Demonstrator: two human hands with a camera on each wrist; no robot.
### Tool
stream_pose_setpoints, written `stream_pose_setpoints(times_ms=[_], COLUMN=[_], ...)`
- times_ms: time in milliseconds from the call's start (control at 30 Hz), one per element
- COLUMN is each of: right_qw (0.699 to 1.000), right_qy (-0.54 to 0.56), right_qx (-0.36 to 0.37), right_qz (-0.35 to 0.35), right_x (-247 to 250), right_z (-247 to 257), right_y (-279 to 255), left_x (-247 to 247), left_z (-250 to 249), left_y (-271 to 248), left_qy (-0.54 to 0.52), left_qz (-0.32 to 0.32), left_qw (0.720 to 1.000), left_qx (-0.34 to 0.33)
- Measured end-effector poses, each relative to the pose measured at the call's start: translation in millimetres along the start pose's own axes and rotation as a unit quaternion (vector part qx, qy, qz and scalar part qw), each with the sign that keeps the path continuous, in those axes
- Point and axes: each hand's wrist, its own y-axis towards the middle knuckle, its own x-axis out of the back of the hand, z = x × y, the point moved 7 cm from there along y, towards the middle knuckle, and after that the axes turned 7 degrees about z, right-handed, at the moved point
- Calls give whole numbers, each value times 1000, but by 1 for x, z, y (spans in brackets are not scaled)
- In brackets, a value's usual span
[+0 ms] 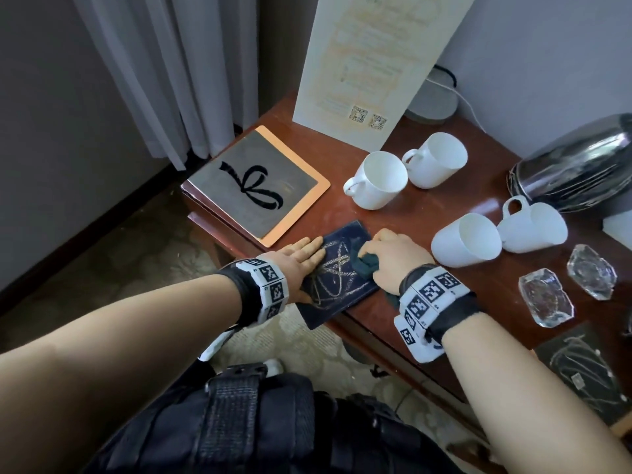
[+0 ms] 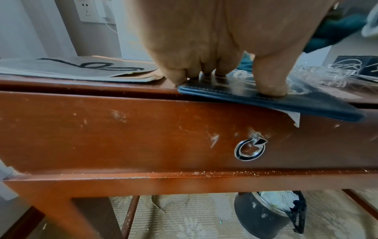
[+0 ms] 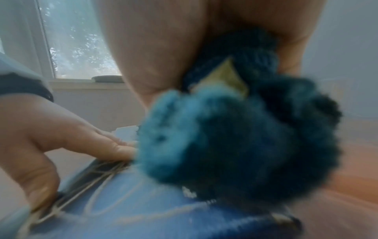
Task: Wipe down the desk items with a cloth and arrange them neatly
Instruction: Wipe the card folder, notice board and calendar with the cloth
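Wiping the dark blue folder at the desk's 6 o'clock edge: my left hand lies flat with straight fingers, pinning the cover's 9 o'clock side, while my right hand is bunched around the teal cloth. Because one corner overhangs the desk, I should press down firmly and stroke inward, away from the edge. Four white mugs lie tipped at 1 o'clock, apparently glass dishes at 3, and curtains hang at 11.
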Motion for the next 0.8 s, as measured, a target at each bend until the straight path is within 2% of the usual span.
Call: stream_pose_setpoints(times_ms=[133, 333, 467, 500, 600, 633, 800], right_qw=[995, 994, 999, 999, 996, 994, 997], right_qy=[26, 45, 4, 7, 47, 55, -4], right_qx=[13, -81, -23, -6, 11, 7, 4], right_qz=[-93, -50, 40, 32, -79, -95, -83], right_x=[21, -1, -14, -9, 16, 18, -16], right_z=[14, -15, -12, -8, -3, -3, -10], right_y=[17, 2, -12, -9, 8, 13, -8], left_x=[1, 0, -1, -1, -1, -1, 1], left_z=[0, 2, 1, 1, 1, 1, -1], left_y=[0, 3, 2, 2, 2, 2, 2], left_qy=[12, 21, 36, 37, 42, 43, 44], left_qz=[16, 38, 36, 34, 33, 36, 34], left_qw=[1000, 999, 999, 999, 999, 998, 998], left_qx=[-1, -13, -10, -10, -4, 0, 8])
